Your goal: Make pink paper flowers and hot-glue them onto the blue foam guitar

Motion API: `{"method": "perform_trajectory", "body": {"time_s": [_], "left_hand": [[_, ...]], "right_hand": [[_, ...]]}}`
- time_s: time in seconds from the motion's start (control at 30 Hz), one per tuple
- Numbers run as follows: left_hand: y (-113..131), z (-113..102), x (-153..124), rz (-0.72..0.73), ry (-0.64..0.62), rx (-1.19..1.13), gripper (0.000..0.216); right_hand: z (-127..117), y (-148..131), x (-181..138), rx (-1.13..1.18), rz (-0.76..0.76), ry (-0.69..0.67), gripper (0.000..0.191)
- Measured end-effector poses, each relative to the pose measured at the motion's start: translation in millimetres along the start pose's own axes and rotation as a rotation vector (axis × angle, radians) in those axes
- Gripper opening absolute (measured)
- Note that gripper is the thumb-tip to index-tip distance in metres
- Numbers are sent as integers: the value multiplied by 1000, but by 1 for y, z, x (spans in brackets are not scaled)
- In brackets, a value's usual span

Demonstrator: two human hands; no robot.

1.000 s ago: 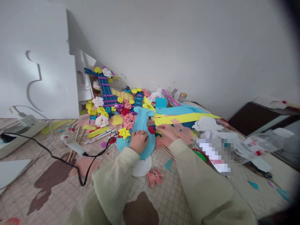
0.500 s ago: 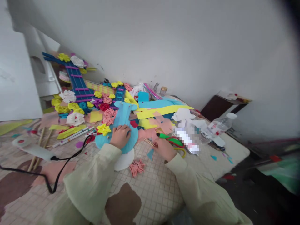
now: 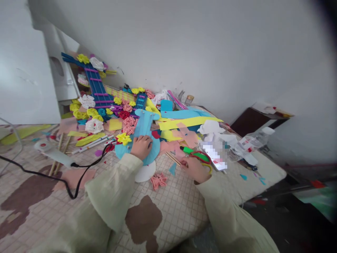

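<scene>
My left hand [image 3: 142,147] rests on a light-blue guitar-shaped cutout [image 3: 143,127], its fingers laid over the body and slightly bent. Between the thumb and fingers of my right hand [image 3: 195,169] are thin wooden sticks [image 3: 173,158], low over the table and pointing toward the cutout. Scissors [image 3: 202,156] with red and yellow handles lie beside that hand, near a green-and-black tool [image 3: 188,150]. A yellow paper flower [image 3: 124,138] sits at the cutout's left edge. Below it are a white round piece [image 3: 145,173] and a pink paper flower [image 3: 158,180].
At left lies a white glue gun [image 3: 54,153] with a black cord. A dark-blue guitar shape [image 3: 97,88] and several paper flowers crowd the back. Yellow strips [image 3: 189,123], a phone [image 3: 214,156] and a plastic bottle [image 3: 254,140] lie at right.
The view has shifted, so the table appears further right and slightly higher. My right hand has drawn back a little, and more of the wooden sticks shows. My left hand stays on the cutout.
</scene>
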State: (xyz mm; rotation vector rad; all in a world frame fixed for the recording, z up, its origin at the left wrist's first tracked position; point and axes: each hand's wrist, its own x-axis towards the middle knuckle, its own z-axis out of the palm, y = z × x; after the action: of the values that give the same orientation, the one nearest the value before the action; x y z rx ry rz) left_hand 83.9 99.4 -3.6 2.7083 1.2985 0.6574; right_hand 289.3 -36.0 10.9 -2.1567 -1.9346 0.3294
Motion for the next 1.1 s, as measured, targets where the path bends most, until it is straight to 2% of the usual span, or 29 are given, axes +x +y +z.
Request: {"method": "perform_trajectory", "body": {"time_s": [0.17, 0.3, 0.5, 0.63, 0.87, 1.1], "left_hand": [[0, -1, -1, 8, 0, 5, 23], [0, -3, -3, 8, -1, 11, 23], [-1, -3, -5, -29, 15, 26, 24], [-1, -2, -5, -37, 26, 27, 23], [-1, -1, -7, -20, 48, 41, 23], [-2, 1, -7, -14, 62, 55, 25]], "right_hand": [[-1, 5, -10, 41, 20, 5, 10], [1, 5, -12, 95, 14, 18, 18], [-7, 4, -11, 173, 12, 115, 19], [-3, -13, 10, 222, -30, 183, 24], [26, -49, 55, 206, -114, 245, 19], [39, -50, 62, 163, -141, 238, 17]]}}
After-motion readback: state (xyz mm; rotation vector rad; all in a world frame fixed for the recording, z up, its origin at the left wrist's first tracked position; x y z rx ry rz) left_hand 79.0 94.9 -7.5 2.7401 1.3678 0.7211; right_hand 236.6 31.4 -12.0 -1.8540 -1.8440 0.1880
